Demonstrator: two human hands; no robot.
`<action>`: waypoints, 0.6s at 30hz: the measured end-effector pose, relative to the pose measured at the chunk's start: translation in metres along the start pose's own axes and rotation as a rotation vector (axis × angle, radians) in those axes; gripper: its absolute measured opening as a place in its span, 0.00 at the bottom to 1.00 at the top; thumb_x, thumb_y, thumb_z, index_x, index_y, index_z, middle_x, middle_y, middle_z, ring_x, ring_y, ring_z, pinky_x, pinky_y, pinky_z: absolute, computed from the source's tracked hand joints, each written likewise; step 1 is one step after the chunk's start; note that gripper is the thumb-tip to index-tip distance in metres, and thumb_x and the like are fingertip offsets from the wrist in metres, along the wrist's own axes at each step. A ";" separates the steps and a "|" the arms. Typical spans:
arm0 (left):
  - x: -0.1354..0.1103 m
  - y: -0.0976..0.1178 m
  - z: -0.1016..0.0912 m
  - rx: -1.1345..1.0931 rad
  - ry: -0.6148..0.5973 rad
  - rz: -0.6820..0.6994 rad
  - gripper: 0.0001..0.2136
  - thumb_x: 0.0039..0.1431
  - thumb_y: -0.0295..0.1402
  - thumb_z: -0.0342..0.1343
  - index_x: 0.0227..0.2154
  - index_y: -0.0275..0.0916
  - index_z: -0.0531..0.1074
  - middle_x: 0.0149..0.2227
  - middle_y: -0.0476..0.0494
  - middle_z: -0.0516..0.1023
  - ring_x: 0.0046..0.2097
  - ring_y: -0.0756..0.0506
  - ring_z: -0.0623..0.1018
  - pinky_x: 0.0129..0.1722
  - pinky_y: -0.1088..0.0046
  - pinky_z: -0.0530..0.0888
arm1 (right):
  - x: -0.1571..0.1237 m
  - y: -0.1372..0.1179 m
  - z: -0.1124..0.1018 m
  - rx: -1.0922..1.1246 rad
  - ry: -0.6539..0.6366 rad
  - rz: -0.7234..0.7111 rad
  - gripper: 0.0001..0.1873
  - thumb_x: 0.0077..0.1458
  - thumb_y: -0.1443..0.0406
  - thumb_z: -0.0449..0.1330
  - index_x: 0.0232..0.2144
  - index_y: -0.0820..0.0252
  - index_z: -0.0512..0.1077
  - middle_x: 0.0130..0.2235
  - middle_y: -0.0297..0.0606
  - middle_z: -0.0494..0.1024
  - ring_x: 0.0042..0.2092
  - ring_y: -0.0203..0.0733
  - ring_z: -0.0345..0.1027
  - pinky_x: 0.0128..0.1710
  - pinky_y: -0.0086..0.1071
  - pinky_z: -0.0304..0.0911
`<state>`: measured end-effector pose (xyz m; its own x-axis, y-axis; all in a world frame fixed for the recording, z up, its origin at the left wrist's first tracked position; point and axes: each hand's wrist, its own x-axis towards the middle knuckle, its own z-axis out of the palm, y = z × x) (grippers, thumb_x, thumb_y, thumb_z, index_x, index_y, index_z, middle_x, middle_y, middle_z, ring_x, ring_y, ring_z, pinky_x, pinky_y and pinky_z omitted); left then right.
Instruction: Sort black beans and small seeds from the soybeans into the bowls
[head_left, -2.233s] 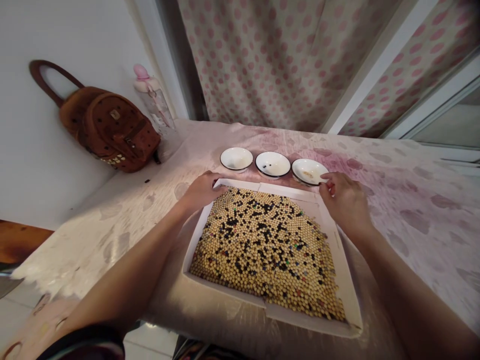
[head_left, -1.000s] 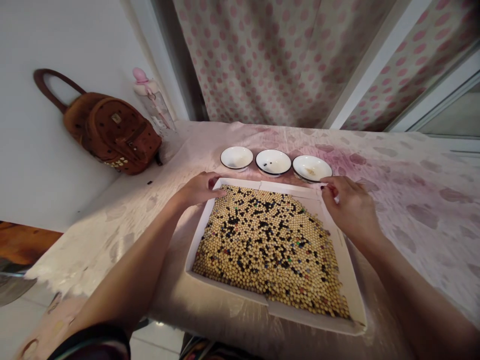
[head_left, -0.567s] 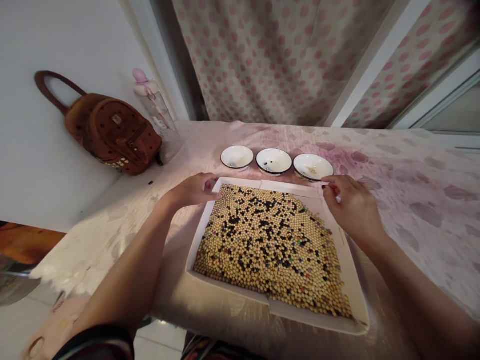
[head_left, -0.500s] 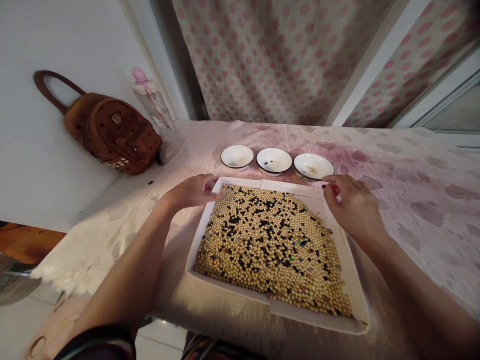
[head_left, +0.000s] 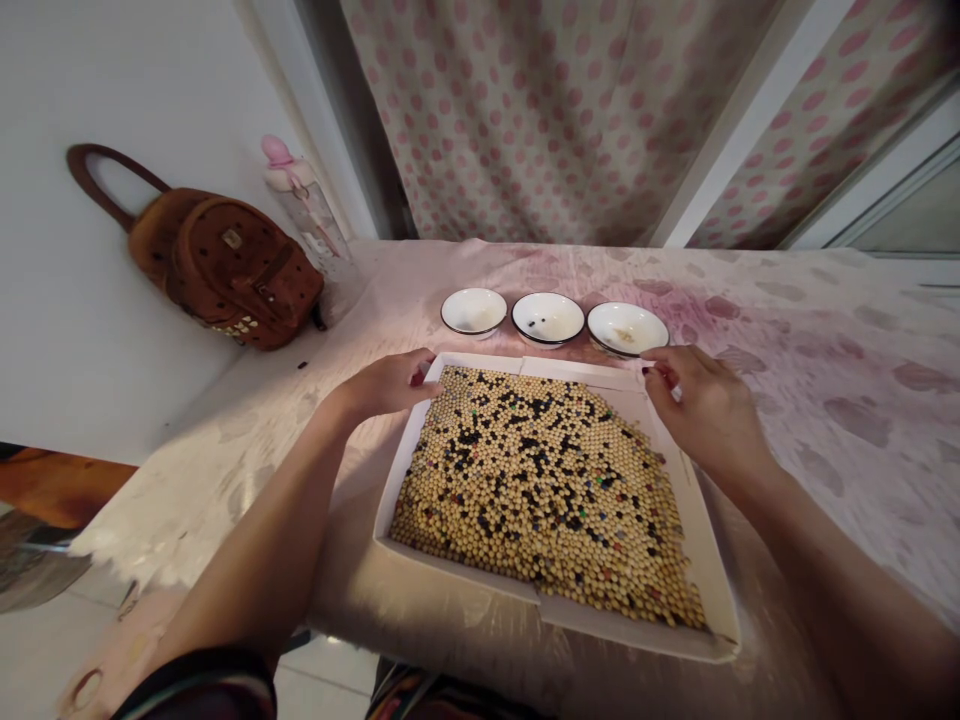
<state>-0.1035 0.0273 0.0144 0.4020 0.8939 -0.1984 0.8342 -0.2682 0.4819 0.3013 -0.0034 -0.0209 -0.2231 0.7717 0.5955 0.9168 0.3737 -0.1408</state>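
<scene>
Beads [head_left: 525, 480] are spread in the tray [head_left: 709, 570], its far-left corner gripped by the left hand [head_left: 386, 384]. Near its far-right corner the right hand [head_left: 703, 408] is curled, any grip unclear.

One left hand [head_left: 386, 384] and one right hand [head_left: 703, 402] are present, totalling two. Three white bowls [head_left: 474, 310] and one white tray [head_left: 705, 548] appear; the beads [head_left: 525, 455] are too numerous to count. One backpack [head_left: 225, 262], one bottle [head_left: 310, 212] and one tabletop [head_left: 780, 350] complete the count.
</scene>
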 end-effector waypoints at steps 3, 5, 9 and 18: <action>0.000 -0.004 0.001 -0.013 -0.016 0.013 0.14 0.58 0.43 0.55 0.40 0.39 0.69 0.35 0.45 0.74 0.35 0.44 0.72 0.35 0.68 0.66 | 0.000 0.000 0.000 -0.005 0.000 -0.008 0.10 0.64 0.66 0.54 0.44 0.59 0.73 0.35 0.42 0.77 0.36 0.48 0.71 0.39 0.40 0.63; 0.000 -0.004 0.001 0.005 -0.024 0.008 0.14 0.57 0.42 0.56 0.40 0.38 0.68 0.35 0.45 0.74 0.35 0.44 0.72 0.35 0.68 0.66 | -0.001 0.001 0.001 0.000 -0.001 -0.010 0.10 0.64 0.66 0.53 0.44 0.59 0.73 0.35 0.42 0.77 0.36 0.47 0.71 0.39 0.40 0.63; 0.000 -0.001 0.002 0.019 -0.011 0.005 0.15 0.57 0.42 0.55 0.43 0.38 0.69 0.36 0.44 0.75 0.36 0.43 0.73 0.35 0.68 0.67 | -0.001 0.000 0.002 0.014 -0.007 -0.011 0.10 0.64 0.66 0.53 0.44 0.59 0.73 0.35 0.41 0.77 0.35 0.47 0.71 0.40 0.40 0.63; -0.026 0.027 0.017 0.194 0.367 -0.085 0.19 0.68 0.38 0.48 0.56 0.34 0.69 0.51 0.31 0.76 0.53 0.36 0.76 0.57 0.54 0.71 | 0.001 0.001 -0.002 0.033 0.000 -0.019 0.11 0.65 0.65 0.52 0.44 0.59 0.73 0.35 0.42 0.76 0.35 0.48 0.71 0.40 0.41 0.63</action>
<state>-0.0853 -0.0090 0.0181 0.1970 0.9749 0.1034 0.9283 -0.2194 0.3001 0.3024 -0.0037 -0.0189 -0.2403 0.7646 0.5980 0.9009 0.4051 -0.1560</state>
